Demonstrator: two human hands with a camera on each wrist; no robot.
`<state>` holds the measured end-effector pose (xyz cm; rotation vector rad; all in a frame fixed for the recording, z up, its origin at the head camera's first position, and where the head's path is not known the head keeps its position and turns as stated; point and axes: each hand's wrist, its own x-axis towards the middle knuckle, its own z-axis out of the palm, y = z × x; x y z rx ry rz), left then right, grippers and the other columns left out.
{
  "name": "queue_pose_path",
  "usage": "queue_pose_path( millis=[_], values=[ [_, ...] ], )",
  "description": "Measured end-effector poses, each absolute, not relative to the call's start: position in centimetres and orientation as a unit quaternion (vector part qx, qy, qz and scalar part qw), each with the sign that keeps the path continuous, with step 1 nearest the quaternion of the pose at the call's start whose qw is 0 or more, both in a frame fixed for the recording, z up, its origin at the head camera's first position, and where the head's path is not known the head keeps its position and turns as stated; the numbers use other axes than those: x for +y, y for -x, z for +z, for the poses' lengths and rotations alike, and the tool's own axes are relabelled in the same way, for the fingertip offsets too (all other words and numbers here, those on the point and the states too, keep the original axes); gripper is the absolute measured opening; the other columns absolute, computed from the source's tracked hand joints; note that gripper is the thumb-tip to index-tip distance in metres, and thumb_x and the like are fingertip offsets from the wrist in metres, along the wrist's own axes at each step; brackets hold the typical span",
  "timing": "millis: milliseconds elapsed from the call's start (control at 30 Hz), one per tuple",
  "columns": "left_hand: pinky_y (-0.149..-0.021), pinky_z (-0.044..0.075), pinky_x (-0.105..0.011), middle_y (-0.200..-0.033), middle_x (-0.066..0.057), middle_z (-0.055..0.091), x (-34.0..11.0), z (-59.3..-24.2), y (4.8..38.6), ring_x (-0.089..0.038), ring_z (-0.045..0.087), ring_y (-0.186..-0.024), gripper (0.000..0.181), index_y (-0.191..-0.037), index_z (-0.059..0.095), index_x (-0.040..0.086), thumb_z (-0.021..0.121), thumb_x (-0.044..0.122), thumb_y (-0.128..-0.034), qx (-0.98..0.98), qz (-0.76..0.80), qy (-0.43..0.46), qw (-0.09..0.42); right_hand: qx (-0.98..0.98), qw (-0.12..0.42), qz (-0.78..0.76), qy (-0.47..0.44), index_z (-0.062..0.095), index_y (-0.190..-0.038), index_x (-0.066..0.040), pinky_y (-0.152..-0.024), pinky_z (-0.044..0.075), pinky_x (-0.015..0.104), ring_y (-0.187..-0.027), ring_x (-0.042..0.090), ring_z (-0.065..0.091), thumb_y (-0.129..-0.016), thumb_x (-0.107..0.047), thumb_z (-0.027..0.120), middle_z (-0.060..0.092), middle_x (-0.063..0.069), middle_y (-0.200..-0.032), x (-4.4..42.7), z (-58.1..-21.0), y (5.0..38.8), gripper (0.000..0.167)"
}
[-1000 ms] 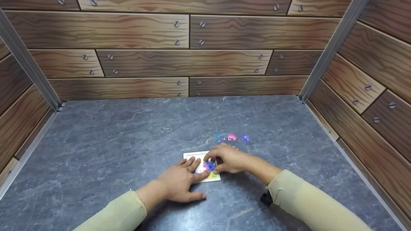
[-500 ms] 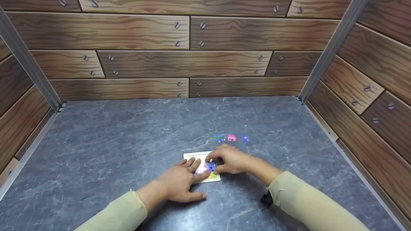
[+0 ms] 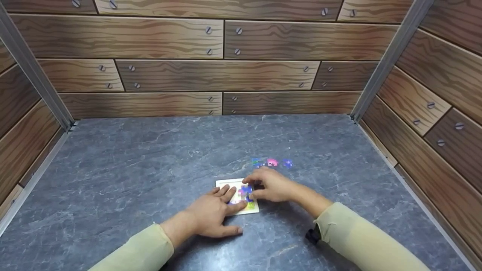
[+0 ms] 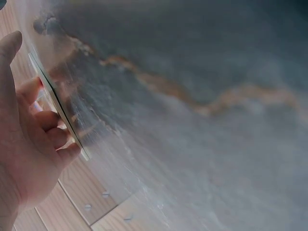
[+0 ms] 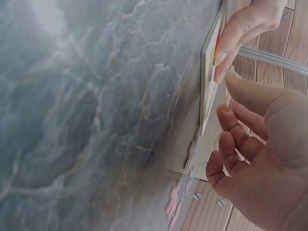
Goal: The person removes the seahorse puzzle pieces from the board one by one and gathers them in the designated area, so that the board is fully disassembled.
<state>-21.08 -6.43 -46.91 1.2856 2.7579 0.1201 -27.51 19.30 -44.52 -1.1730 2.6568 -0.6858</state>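
A small white-rimmed puzzle board (image 3: 230,181) lies on the table in the head view, with yellow and blue printed parts showing. My left hand (image 3: 211,211) rests on its left side, fingers spread and fairly straight. Over the board's right side, my right hand (image 3: 273,185) pinches a blue jigsaw piece (image 3: 246,189) between thumb and fingers. In the right wrist view that jigsaw piece (image 5: 229,101) appears edge-on, held just above the board. Part of the board is hidden under both hands. The left wrist view shows the board's edge (image 4: 60,108) beside my left fingers.
Beyond my right hand lie loose jigsaw pieces: a green and blue piece (image 3: 256,162), a pink piece (image 3: 272,162) and a blue piece with a star (image 3: 288,163). Wood-print walls (image 3: 169,75) enclose the grey marbled table (image 3: 131,162) at the back and sides.
My right hand has shifted slightly away from me, and the pinched blue jigsaw piece has moved and turned a little over the board. The left hand stays where it was.
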Motion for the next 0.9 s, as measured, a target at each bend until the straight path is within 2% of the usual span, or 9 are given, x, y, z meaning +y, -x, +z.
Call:
queue_pose_path(
  millis=[400,500,600,667,767,833,900],
  values=[
    [-0.123,0.033,-0.054,-0.164,-0.028,0.037,-6.4,-47.0,21.2,-0.045,0.038,-0.151,0.077,-0.164,0.045,0.029,0.045,0.074,-0.1013,0.903,0.044,-0.425,0.049,0.878,0.066,-0.291,0.375,0.076,-0.123,-0.006,-0.101,0.052,0.055,-0.112,0.027,0.067,-0.091,-0.015,0.083,0.075,0.006,-0.119,21.1,-44.0,28.2,0.034],
    [-0.123,0.034,-0.054,-0.164,-0.028,0.038,-6.4,-46.9,21.3,-0.045,0.039,-0.151,0.076,-0.164,0.044,0.030,0.045,0.073,-0.1015,0.903,0.042,-0.426,0.049,0.880,0.059,-0.297,0.366,0.077,-0.121,-0.006,-0.115,0.041,0.060,-0.123,0.035,0.065,-0.090,-0.014,0.083,0.076,0.008,-0.119,21.8,-43.9,28.3,0.033],
    [-0.123,0.034,-0.054,-0.164,-0.027,0.038,-6.4,-46.9,21.4,-0.044,0.039,-0.151,0.075,-0.164,0.044,0.030,0.045,0.073,-0.1021,0.902,0.039,-0.426,0.050,0.890,0.058,-0.299,0.339,0.078,-0.120,-0.008,-0.121,0.030,0.064,-0.139,0.045,0.053,-0.089,-0.016,0.084,0.073,0.013,-0.128,22.5,-43.7,28.2,0.033],
    [-0.123,0.035,-0.054,-0.164,-0.027,0.038,-6.4,-46.9,21.4,-0.044,0.039,-0.151,0.074,-0.164,0.044,0.030,0.044,0.072,-0.1025,0.902,0.037,-0.427,0.049,0.897,0.057,-0.300,0.320,0.078,-0.120,-0.010,-0.119,0.033,0.065,-0.143,0.048,0.048,-0.089,-0.018,0.085,0.071,0.016,-0.131,23.0,-43.5,28.2,0.033],
    [-0.122,0.036,-0.054,-0.164,-0.026,0.039,-6.4,-46.9,21.5,-0.043,0.040,-0.150,0.072,-0.164,0.044,0.031,0.044,0.070,-0.1035,0.901,0.035,-0.429,0.047,0.902,0.052,-0.301,0.305,0.078,-0.121,-0.012,-0.104,0.050,0.057,-0.125,0.044,0.061,-0.089,-0.019,0.086,0.071,0.012,-0.126,23.6,-43.4,28.1,0.033],
    [-0.122,0.037,-0.054,-0.164,-0.026,0.039,-6.4,-46.9,21.5,-0.043,0.041,-0.150,0.071,-0.164,0.044,0.031,0.044,0.069,-0.1041,0.901,0.034,-0.430,0.047,0.901,0.046,-0.305,0.305,0.078,-0.121,-0.011,-0.092,0.054,0.049,-0.109,0.038,0.065,-0.090,-0.018,0.086,0.071,0.006,-0.116,24.1,-43.4,28.2,0.033],
    [-0.121,0.037,-0.054,-0.163,-0.026,0.040,-6.5,-46.9,21.5,-0.042,0.041,-0.150,0.069,-0.164,0.045,0.031,0.045,0.068,-0.1046,0.901,0.034,-0.431,0.046,0.901,0.040,-0.307,0.306,0.078,-0.120,-0.011,-0.084,0.054,0.047,-0.098,0.035,0.065,-0.090,-0.017,0.086,0.070,0.002,-0.109,24.5,-43.4,28.2,0.032]
  ],
)
